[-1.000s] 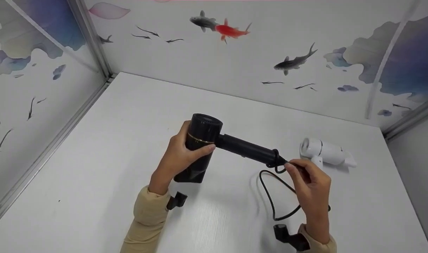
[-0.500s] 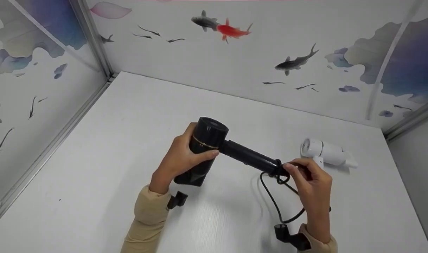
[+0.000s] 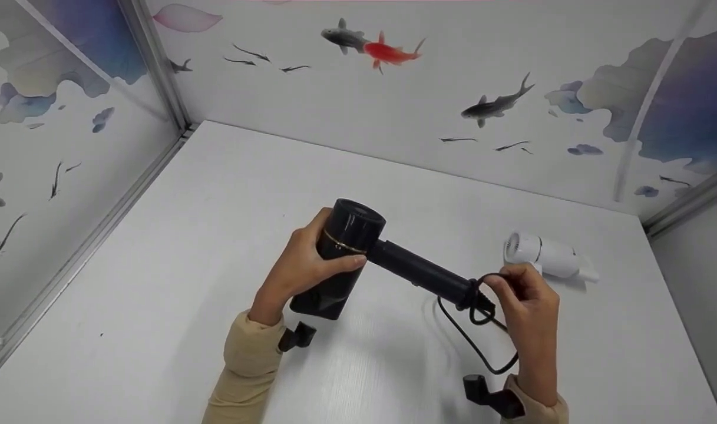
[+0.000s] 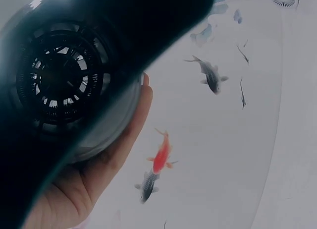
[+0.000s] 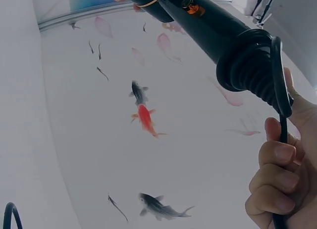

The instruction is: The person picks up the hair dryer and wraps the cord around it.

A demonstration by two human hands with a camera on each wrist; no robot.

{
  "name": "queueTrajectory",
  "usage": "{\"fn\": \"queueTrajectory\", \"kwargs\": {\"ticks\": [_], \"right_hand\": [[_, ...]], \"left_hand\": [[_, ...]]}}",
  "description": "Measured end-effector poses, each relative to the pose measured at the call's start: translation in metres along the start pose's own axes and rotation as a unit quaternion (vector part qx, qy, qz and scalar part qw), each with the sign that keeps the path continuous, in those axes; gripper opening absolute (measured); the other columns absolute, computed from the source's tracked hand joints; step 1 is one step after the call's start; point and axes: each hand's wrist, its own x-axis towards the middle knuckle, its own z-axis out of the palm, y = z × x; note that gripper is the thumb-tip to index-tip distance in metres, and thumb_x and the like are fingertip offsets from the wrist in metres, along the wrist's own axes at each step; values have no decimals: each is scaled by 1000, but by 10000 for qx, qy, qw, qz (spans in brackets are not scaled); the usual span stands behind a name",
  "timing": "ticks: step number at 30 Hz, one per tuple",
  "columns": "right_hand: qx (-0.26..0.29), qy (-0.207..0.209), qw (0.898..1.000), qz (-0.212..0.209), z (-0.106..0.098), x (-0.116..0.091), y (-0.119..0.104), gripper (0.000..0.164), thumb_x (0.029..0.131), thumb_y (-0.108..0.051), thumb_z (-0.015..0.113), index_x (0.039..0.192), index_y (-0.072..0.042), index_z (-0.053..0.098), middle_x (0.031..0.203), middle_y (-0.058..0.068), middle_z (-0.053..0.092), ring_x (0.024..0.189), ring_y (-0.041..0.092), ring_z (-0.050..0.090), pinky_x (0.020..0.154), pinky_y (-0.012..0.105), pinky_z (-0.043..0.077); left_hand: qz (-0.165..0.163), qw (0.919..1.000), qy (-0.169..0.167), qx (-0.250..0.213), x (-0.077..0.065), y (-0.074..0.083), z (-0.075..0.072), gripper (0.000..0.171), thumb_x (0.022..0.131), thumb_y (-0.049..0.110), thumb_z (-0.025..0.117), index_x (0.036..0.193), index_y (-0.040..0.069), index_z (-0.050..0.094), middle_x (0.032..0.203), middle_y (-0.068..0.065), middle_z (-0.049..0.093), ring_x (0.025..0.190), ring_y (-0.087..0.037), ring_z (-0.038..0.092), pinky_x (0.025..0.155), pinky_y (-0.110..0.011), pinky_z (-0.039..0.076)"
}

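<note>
Gripping the black hair dryer [image 3: 395,255] in the frame's centre round its barrel [image 3: 351,228] with left hand [image 3: 302,259], probably for steadiness; pinching its cord [image 5: 280,75], right of centre, with curled right hand [image 3: 528,303], perhaps for guiding.

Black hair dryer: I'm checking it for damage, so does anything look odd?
No damage shows on the black hair dryer. Only its cord looks odd: it loops at the end of the handle rather than running straight; whether it's knotted, I cannot tell.

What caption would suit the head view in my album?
The left hand grips a black dryer, the right hand pinches its cord, and a white dryer lies on the table.
</note>
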Motion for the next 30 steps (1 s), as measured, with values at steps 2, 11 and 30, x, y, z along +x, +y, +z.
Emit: {"fn": "queueTrajectory", "kwargs": {"ticks": [2,11,30], "right_hand": [[3,-47,10000,-24,1,1,0,11,77,6,69,80,6,58,65,-10,50,54,3,39,48,18,31],[308,-436,9984,-190,7,2,3,7,88,5,57,90,7,63,70,-4,54,60,2,46,52,14,37],[-1003,-1415,9810,-870,37,-8,-11,19,89,-2,59,98,-15,71,59,-11,48,50,-3,33,44,13,31]], "left_hand": [[24,10000,27,-13,0,0,0,56,77,27,75,124,18,47,99,-7,64,82,-18,65,74,-33,54],[234,9994,145,-200,0,-2,-1,55,76,29,73,123,15,48,97,-7,64,81,-18,66,71,-34,55],[408,9835,1203,-1292,2,-1,3,56,78,24,67,126,8,44,101,-11,59,88,-24,62,77,-39,52]]}}
